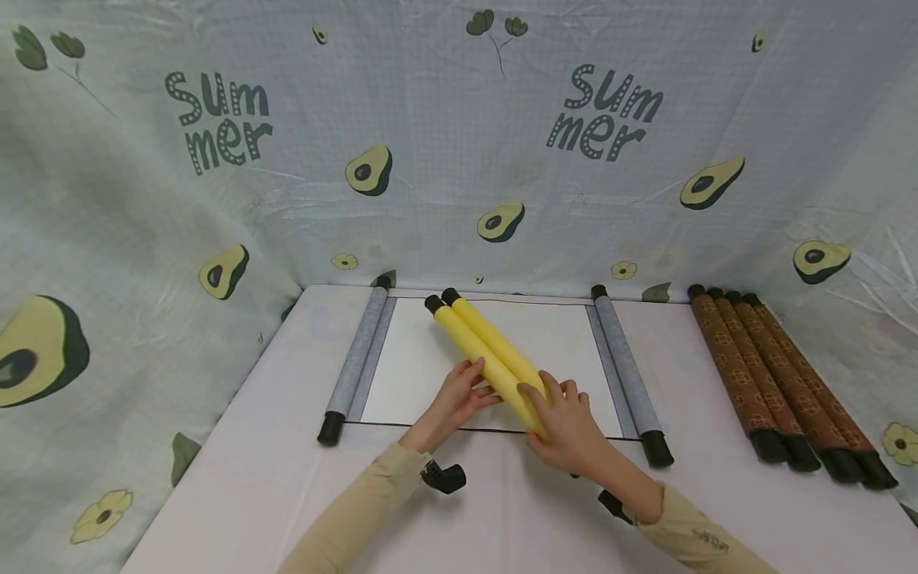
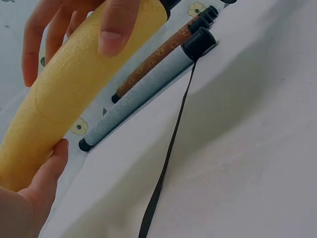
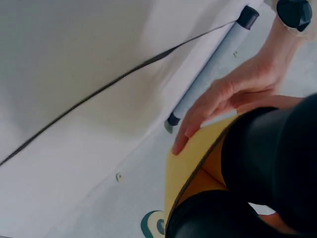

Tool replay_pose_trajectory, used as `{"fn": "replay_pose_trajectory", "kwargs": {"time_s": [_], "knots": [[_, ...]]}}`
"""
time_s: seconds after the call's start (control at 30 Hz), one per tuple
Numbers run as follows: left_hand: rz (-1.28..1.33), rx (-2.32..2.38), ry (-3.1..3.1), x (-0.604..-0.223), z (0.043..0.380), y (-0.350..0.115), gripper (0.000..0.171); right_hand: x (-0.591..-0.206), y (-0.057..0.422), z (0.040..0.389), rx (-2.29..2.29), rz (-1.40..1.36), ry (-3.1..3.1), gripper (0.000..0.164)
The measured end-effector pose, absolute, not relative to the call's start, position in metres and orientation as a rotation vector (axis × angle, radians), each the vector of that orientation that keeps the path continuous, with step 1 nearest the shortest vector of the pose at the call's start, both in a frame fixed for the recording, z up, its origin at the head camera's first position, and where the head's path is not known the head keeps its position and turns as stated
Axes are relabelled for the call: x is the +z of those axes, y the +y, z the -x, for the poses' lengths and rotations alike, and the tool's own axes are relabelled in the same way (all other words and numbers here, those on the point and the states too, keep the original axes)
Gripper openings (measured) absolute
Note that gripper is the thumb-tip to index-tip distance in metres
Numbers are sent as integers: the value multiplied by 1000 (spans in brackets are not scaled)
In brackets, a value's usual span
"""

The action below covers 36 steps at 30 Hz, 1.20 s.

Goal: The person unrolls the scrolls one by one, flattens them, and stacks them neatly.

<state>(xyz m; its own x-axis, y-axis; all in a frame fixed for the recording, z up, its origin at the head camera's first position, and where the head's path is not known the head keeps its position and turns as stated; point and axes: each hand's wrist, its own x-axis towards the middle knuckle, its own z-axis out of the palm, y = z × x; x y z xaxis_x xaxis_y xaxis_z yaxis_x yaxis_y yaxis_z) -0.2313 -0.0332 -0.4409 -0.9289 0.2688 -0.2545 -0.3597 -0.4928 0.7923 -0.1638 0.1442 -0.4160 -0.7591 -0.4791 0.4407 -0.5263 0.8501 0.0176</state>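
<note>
A yellow scroll (image 1: 498,344), its two rolls side by side with black end caps, is held up slantwise over an unrolled scroll. My left hand (image 1: 459,396) supports it from the left, thumb and fingers on its sides. Around its near end my right hand (image 1: 570,422) curls its fingers over the rolls. In the right wrist view, the near black end caps (image 3: 257,153) loom large, with the left hand (image 3: 233,96) beyond them. Below lies the unrolled white sheet (image 1: 409,351), with a grey roll (image 1: 358,351) at its left and another grey roll (image 1: 627,367) at its right.
Several brown patterned scrolls (image 1: 731,359) with black ends lie in a row at the table's right side. A cloth printed with avocados (image 1: 369,170) hangs behind and beside the white table (image 1: 244,478).
</note>
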Motion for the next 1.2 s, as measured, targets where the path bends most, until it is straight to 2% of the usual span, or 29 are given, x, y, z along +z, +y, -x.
{"fn": "replay_pose_trajectory", "kwargs": {"time_s": [0.2, 0.43, 0.7, 0.9, 1.2], "knots": [[99, 2414, 1339, -439, 232, -38, 39, -404, 144, 162, 345, -752, -2725, 65], [39, 2331, 1411, -431, 239, -44, 42, -388, 153, 177, 996, -736, -2838, 55], [-31, 2210, 1456, -425, 246, -49, 42, -384, 164, 211, 1755, -549, -3001, 57], [-11, 2121, 1558, -419, 254, -52, 44, -392, 164, 228, 2046, -418, -2931, 48], [18, 2037, 1623, -415, 263, -56, 45, -393, 160, 245, 2315, -275, -2741, 44]]}}
